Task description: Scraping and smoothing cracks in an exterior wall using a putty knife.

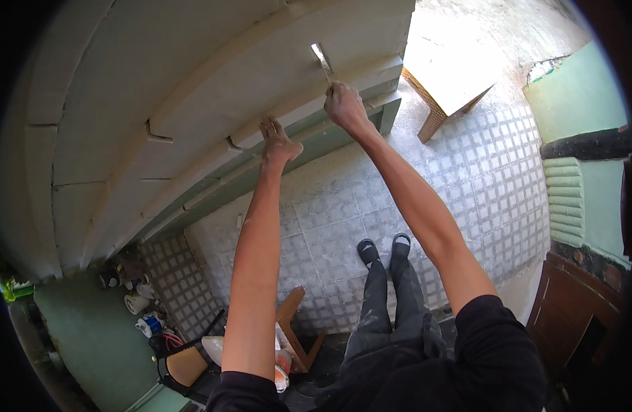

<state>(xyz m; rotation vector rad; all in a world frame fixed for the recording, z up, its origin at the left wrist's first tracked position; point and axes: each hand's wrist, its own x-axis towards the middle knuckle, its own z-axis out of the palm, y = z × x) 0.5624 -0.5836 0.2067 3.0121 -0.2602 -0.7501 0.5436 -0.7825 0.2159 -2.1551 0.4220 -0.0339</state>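
Observation:
My right hand is closed around the handle of a putty knife, whose flat blade lies against the pale plastered wall above a moulded ledge. A little lower and to the left, my left hand rests flat on the ledge, fingers spread, holding nothing. Both arms reach up and forward from the lower edge. Far below them I see my legs in dark, dusty trousers and black shoes, well above a tiled floor.
Grey tiled floor lies far below. A wooden stool stands under my left arm, with a chair, buckets and cans at lower left. A wicker box sits by the wall. A green wall and brown door are right.

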